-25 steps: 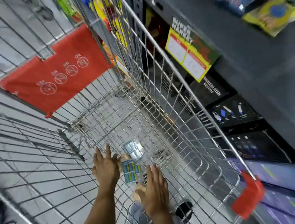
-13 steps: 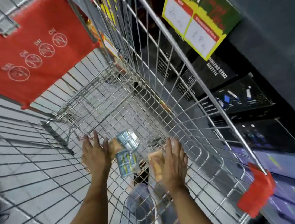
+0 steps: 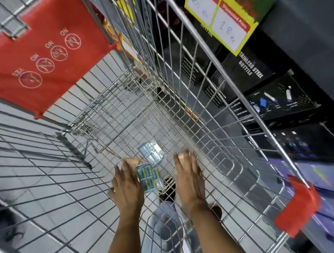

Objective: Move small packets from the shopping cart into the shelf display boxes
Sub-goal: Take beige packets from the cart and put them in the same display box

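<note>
Both arms reach down into the wire shopping cart [image 3: 189, 94] — its right wall runs close along the dark shelf [image 3: 305, 17], black boxes [image 3: 279, 101] just beyond the mesh. Cart floor mostly bare wire ahead of the hands. Two blue packets [image 3: 151, 156] lie on the floor mesh, one behind the other. Left hand [image 3: 127, 187] is flat, fingers spread, its edge touching the nearer packet [image 3: 148, 177], something tan under the fingertips. Right hand [image 3: 188, 176] flat and spread too, just right of the packets; can't tell whether either hand grips anything.
</note>
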